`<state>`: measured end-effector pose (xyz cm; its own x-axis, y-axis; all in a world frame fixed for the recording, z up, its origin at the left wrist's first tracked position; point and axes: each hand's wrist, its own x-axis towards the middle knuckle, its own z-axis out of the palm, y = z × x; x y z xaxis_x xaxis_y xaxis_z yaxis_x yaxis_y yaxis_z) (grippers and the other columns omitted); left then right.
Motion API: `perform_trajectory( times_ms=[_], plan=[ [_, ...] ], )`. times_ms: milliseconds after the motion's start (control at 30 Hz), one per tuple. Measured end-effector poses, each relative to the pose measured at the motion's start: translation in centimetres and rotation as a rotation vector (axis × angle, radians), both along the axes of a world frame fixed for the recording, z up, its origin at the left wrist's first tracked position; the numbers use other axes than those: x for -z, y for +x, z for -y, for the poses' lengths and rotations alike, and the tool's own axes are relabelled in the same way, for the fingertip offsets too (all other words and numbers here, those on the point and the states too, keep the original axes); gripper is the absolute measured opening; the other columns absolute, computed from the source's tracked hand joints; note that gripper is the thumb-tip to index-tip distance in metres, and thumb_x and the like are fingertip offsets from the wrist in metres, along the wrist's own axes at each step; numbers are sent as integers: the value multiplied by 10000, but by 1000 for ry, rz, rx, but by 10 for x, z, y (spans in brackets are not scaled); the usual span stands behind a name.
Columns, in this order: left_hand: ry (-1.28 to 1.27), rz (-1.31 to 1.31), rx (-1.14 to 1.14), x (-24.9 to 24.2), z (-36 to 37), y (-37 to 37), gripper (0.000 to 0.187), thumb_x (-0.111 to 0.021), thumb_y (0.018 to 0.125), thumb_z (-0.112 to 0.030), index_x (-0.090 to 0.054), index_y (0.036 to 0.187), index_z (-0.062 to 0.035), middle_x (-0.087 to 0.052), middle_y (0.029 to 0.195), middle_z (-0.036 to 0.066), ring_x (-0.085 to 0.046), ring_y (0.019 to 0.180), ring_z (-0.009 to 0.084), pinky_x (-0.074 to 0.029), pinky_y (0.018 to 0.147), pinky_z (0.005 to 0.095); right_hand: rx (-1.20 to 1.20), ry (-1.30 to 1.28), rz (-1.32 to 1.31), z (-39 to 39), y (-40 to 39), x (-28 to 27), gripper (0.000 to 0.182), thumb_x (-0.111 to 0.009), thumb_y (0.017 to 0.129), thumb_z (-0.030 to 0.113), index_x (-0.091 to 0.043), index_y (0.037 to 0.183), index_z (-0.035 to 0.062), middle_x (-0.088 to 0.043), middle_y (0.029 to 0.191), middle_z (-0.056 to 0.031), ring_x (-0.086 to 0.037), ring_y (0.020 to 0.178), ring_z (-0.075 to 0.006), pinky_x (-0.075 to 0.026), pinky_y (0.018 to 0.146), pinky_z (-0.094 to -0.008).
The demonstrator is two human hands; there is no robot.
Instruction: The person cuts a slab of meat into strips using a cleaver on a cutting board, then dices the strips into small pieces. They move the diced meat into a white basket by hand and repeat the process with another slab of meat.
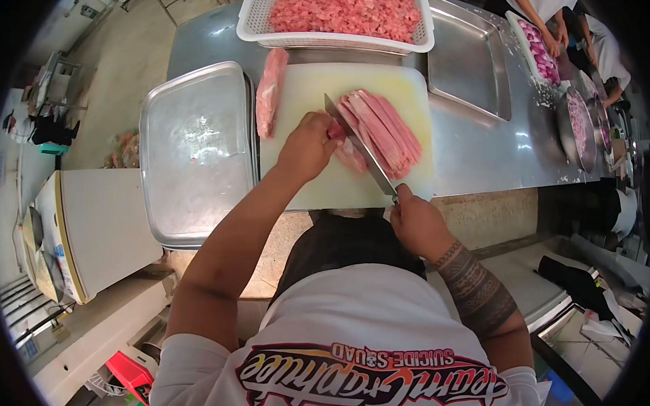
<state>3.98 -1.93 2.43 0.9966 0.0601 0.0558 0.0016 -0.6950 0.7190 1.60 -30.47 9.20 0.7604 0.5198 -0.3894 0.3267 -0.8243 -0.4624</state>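
I'm judging: slicing step | right hand (pixel 418 221): fingers clamping long steel-bladed knife (pixel 361 146) | left hand (pixel 307 146): seemingly pinching pink raw-meat piece (pixel 348 158), fingertips part-hidden | next stroke: needing steady hold

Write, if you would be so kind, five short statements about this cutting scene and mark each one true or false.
1. The right hand holds the knife. True.
2. The left hand rests on the flat metal tray. False: the left hand is on a piece of meat beside the knife.
3. The white basket holds small pieces of meat. True.
4. The long strips are in the steel pan. False: the long strips lie on the cutting board.
5. An uncut-looking slab lies along the cutting board's left edge. True.
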Motion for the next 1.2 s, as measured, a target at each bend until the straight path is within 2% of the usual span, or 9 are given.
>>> perform_trajectory(
  times_ms=[233,333,400,533,633,733,833,1033,1200],
  plan=[
    [148,-72,-55,-2,15,7,258,-779,896,-131,-651,1093,-25,-672,1148,180,-684,1049,407,-552,888,494,15,53,-67,18,-6,-50,191,-611,991,130,-490,1059,-1,-680,774,-260,-691,793,-492,-547,711,-593],
    [161,-147,23,0,11,7,335,-708,929,-119,-585,1211,15,-647,1205,195,-672,1093,410,-565,921,497,-2,9,-127,25,-7,-60,191,-605,996,132,-491,1066,-5,-684,796,-264,-690,800,-492,-549,716,-585],
    [126,-58,-14,6,13,6,271,-745,912,-120,-621,1128,-13,-669,1138,185,-679,1045,414,-554,886,502,-29,-23,-117,19,-3,-60,190,-599,993,122,-497,1080,-12,-691,818,-265,-696,808,-486,-554,724,-579],
    [154,-126,18,12,10,6,351,-695,926,-107,-577,1234,14,-651,1185,213,-673,1085,425,-561,908,510,-89,-10,-55,-10,10,-33,198,-573,976,90,-507,1115,-33,-700,851,-273,-711,828,-474,-565,745,-570],
    [167,-65,-129,29,-3,15,262,-735,901,-70,-650,1144,-23,-686,1155,189,-686,1069,409,-558,902,482,-74,222,145,-37,20,23,219,-557,946,68,-509,1126,-47,-701,842,-275,-720,846,-473,-574,757,-563],
    [214,64,-93,40,-36,30,277,-726,896,-59,-672,1164,-15,-701,1165,200,-699,1066,405,-565,915,465,-100,121,85,-79,43,17,230,-543,929,55,-508,1129,-53,-707,857,-284,-721,855,-477,-576,766,-560],
    [-122,-43,-192,9,-33,40,234,-742,888,-74,-706,1110,-10,-717,1152,210,-713,1041,396,-571,903,453,-97,133,85,-77,46,11,244,-547,920,54,-510,1136,-54,-716,877,-286,-722,849,-478,-575,769,-565],
    [91,39,-108,21,-18,30,153,-776,860,-74,-741,1002,-31,-698,1002,183,-695,929,410,-561,833,487,-98,94,-9,-53,24,-28,257,-552,912,55,-514,1134,-68,-718,882,-289,-722,885,-478,-572,777,-564],
    [162,71,-81,31,-23,30,173,-781,837,-54,-750,1006,-31,-690,1014,200,-680,955,430,-553,843,512,-96,111,44,-73,28,10,244,-543,913,46,-533,1130,-66,-723,881,-291,-730,876,-460,-577,770,-551]
  ],
)
